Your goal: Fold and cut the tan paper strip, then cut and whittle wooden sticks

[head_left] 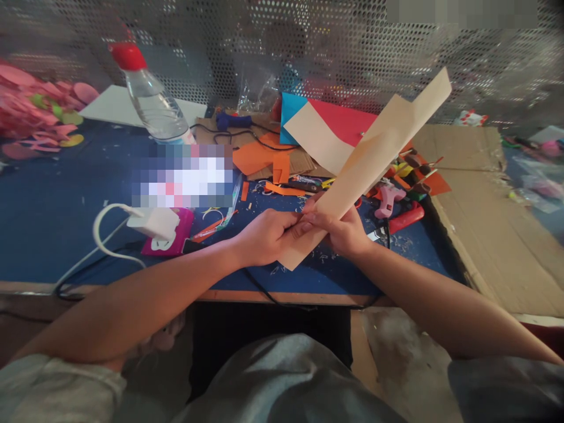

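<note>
A long folded strip of cream paper (365,161) slants up to the right above the blue table. My left hand (271,235) is closed on its lower part, thumb and fingers pressed on the paper. Close beside it, my right hand (346,229) grips the same strip, with some of its fingers hidden behind the paper. The two hands touch or nearly touch. Behind the strip lie a cream sheet (319,132), a red sheet (341,117) and orange paper pieces (255,157). A pink glue gun (390,198) and a red-handled cutter (403,218) rest right of my right hand.
A red-capped water bottle (156,106) stands at the left, near a white charger (154,223) on a magenta power strip (187,220). Pink cutouts (35,111) are heaped at far left. Cardboard (497,229) covers the right side. A perforated metal panel (343,53) borders the back.
</note>
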{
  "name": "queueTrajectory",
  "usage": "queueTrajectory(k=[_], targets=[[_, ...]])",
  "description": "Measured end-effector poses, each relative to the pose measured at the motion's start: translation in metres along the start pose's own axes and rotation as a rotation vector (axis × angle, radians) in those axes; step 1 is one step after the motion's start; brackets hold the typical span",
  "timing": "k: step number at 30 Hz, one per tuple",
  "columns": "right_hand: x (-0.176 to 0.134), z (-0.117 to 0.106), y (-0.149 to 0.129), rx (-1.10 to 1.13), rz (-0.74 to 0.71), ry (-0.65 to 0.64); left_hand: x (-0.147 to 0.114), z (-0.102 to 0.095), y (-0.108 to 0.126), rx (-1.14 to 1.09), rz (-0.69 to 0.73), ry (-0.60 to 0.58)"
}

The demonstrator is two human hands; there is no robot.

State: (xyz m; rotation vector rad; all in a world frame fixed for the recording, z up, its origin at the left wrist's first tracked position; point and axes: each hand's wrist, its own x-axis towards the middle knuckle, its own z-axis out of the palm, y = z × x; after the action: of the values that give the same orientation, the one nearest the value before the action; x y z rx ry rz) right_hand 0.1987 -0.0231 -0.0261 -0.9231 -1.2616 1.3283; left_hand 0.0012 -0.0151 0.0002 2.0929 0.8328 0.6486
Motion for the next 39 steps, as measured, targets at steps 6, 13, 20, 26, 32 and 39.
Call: queueTrajectory(k=[6, 13, 20, 26, 32, 39], targets=[[0.0, 0.001, 0.001, 0.044, -0.013, 0.017, 0.0, 0.001, -0.004, 0.039, 0.005, 0.029], [0.002, -0.001, 0.004, 0.034, 0.097, -0.127, -0.001, -0.004, -0.002, 0.034, -0.009, 0.123], [0.004, 0.007, -0.003, 0.001, 0.027, -0.248, 0.001, -0.008, -0.006, 0.069, 0.019, 0.365], [0.0, 0.004, -0.006, -0.21, -0.004, -0.293, 0.001, -0.007, -0.007, 0.097, 0.044, 0.318], [0.0, 0.002, -0.002, -0.221, -0.019, -0.274, 0.0, -0.006, -0.006, 0.105, 0.05, 0.325], [0.0, 0.0, 0.002, -0.202, -0.011, -0.253, 0.001, -0.005, -0.008, 0.12, 0.116, 0.35]])
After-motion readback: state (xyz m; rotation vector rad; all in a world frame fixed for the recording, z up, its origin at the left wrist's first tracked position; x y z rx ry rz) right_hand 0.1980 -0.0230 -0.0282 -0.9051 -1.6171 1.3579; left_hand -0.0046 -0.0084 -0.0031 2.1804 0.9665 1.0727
